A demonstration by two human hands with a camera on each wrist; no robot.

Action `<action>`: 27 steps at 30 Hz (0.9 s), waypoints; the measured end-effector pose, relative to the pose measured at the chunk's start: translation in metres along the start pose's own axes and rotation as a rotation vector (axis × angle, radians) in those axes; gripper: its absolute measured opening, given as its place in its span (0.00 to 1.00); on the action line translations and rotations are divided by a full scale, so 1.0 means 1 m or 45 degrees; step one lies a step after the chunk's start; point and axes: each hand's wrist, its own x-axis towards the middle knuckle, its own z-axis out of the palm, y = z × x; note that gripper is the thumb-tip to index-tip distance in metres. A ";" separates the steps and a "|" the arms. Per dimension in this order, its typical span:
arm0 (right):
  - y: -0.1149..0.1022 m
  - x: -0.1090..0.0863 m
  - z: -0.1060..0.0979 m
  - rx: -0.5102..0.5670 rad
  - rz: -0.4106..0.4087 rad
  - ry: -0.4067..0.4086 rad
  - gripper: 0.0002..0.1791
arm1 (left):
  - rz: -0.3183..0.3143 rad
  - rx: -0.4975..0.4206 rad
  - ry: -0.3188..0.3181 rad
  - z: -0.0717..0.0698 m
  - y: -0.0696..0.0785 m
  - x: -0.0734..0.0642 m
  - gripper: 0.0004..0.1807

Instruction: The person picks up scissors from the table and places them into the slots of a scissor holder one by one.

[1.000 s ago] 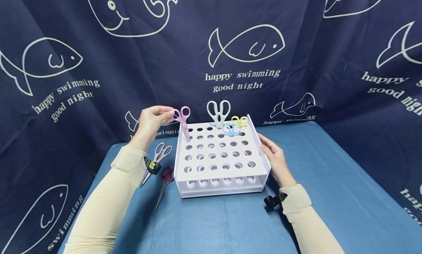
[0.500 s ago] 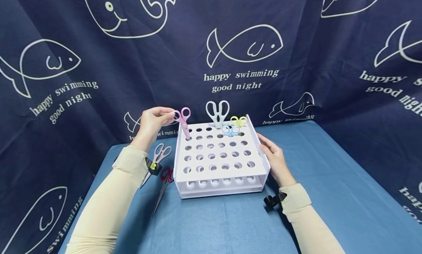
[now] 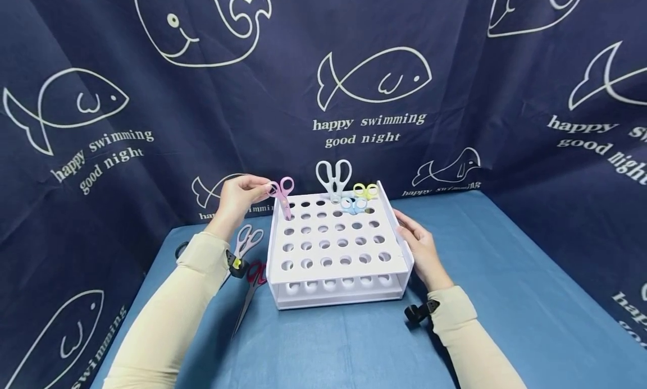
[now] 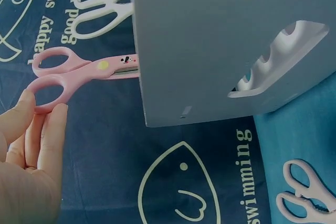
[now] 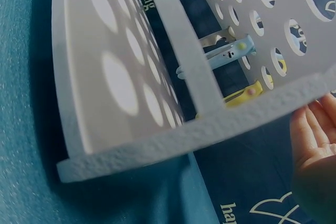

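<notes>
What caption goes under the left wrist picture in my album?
A left hand holds pink scissors, which are partly hidden behind the rack.

1. White rack [image 3: 315, 254] bars low crossing between left hand [image 3: 238, 202] and right hand [image 3: 422, 247].
2. Tall pale scissors [image 3: 335, 190] rise between both hands.
3. Red-handled scissors [image 3: 250, 289] obstruct, nearer the body than the left hand.
4. Passing room: over the table [image 3: 525, 277], right of the right hand.

My fingers [image 4: 54, 135] are bare; my long sleeves are cream, the left sleeve [image 3: 162, 316] at lower left, the right sleeve [image 3: 475, 344] at lower right. The left camera [image 3: 240, 270] I wear is black with a yellow patch [image 3: 236, 263], the right camera [image 3: 415, 314] rounded and black.
</notes>
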 end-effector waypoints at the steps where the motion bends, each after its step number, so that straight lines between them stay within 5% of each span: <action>1: 0.001 0.000 0.000 -0.001 0.000 -0.004 0.28 | -0.005 0.007 0.000 0.000 -0.002 -0.001 0.15; 27: -0.001 -0.001 0.002 0.003 -0.024 0.000 0.27 | -0.065 0.065 -0.020 0.007 -0.018 -0.002 0.15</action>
